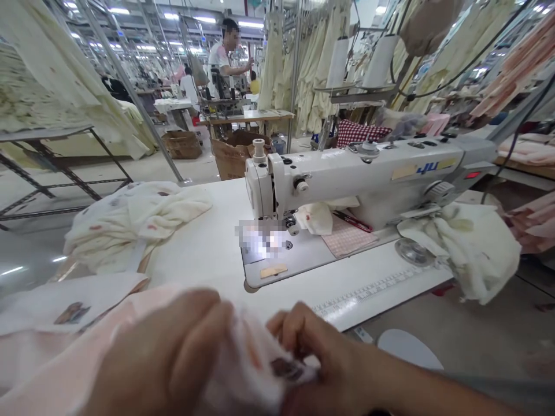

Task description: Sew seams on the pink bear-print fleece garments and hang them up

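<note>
Close to the camera, my left hand [160, 352] is closed with bent fingers on a pale printed cloth [243, 364], slightly smeared by motion. My right hand [321, 346] pinches the same cloth at its right side, near a dark printed patch. Pale pink fabric [47, 375] spreads to the left under my left hand. A white piece with a brown print [69, 300] lies beyond it. In front of both hands stands a white sewing machine [338, 179]; its needle area is blurred out. The cloth is apart from the machine.
Cream fabric [134, 219] is heaped on the table's left. More cream cloth [468, 248] hangs over the right edge. Red-handled snips [355, 222] lie on a pink checked cloth [347, 240] under the machine arm. A ruler strip [373, 292] runs along the front edge. A co-worker [223, 55] stands behind.
</note>
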A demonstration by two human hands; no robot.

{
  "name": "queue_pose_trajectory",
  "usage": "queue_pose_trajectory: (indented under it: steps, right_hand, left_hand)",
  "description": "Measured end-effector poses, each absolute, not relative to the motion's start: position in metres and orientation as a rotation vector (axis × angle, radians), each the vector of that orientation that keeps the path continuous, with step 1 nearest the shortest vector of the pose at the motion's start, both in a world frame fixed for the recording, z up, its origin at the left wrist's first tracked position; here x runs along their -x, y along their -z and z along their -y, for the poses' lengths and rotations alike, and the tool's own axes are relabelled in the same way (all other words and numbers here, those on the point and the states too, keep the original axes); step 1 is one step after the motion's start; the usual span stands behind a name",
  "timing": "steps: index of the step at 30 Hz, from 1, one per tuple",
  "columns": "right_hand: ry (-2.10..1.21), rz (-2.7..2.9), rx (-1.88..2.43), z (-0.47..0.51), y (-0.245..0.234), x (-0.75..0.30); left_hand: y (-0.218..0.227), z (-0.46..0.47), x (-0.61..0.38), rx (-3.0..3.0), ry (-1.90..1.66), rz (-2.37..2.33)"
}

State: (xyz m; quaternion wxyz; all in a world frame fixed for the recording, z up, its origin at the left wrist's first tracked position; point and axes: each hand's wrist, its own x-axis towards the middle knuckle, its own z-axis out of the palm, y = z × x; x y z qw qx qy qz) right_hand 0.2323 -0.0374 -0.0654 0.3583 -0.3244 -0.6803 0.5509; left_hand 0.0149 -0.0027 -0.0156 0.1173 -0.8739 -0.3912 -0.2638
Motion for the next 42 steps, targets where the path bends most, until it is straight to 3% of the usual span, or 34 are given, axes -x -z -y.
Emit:
queue_pose_trajectory:
  steps: [4, 6, 11, 15, 19, 23, 32, 37, 42]
  right_hand:
    - [-1.396, 2.018, 1.268, 0.053, 0.068, -0.239]
    - [-1.271, 2.246, 1.352, 0.054, 0.064, -0.252]
    - [-0.891, 2.515, 1.369, 0.024, 0.057, -0.272]
    - [-0.522, 2.693, 1.343, -0.017, 0.064, -0.256]
    - [-0.407, 2.804, 1.242, -0.04, 0.076, -0.245]
    - [-0.203, 2.74, 1.044, -0.03, 0.088, -0.252]
    - [-0.433, 2.685, 0.675, -0.013, 0.09, -0.268]
    - [-0.127, 2.803, 1.046, -0.078, 0.083, -0.255]
    - [-0.075, 2.839, 1.172, -0.108, 0.085, -0.258]
  left_hand:
    - [0.001, -0.069, -0.027, 2.656, 0.013, 1.039]
    - [0.02, -0.096, -0.047, 2.739, -0.082, 1.055]
    - [0.076, -0.109, -0.067, 2.713, 0.014, 1.191]
    - [0.072, -0.102, -0.062, 2.629, 0.157, 1.306]
    - [0.063, -0.079, -0.064, 2.554, 0.375, 1.378]
    - [0.084, -0.043, -0.06, 2.691, 0.422, 1.209]
    - [0.097, -0.027, -0.026, 2.795, 0.245, 0.975]
    - [0.09, -0.021, -0.035, 2.906, 0.255, 1.129]
    - [0.097, -0.029, -0.044, 2.872, 0.35, 1.153]
